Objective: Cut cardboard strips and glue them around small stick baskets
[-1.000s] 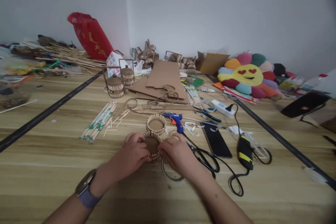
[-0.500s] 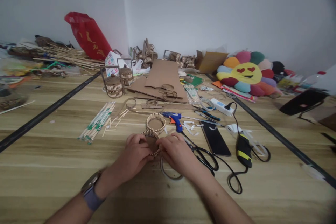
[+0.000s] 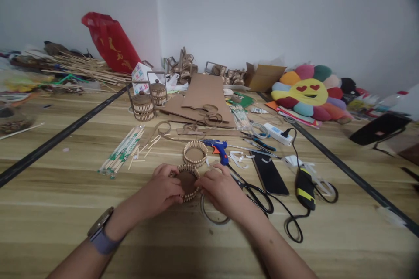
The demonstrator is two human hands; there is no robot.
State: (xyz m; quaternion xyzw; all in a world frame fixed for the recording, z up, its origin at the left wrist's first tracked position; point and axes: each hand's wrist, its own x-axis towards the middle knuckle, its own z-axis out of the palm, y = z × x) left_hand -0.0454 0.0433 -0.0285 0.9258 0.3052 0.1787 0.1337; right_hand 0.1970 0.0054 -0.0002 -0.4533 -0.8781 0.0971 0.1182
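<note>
And here, on the near part of the desk [image 3: 65,213], the near stick-walled tray [image 3: 187,182] is held between two hands: its left side is clamped in the grip of the left hand [image 3: 165,185], while its right rim is pinched by the fingertips of the right hand [image 3: 216,186]. Its round brown base is exposed between them. Right behind it, a second stick-walled tray [image 3: 195,154] is set down; whether the two are touching cannot be told. A grey ring [image 3: 214,223] is partly covered by the right hand, with black-handled scissors [image 3: 260,200] laid just beyond. Farther back, a blue glue gun [image 3: 220,149] is seen, and off to the left, packaged sticks [image 3: 122,152] are spread near loose ones.
</note>
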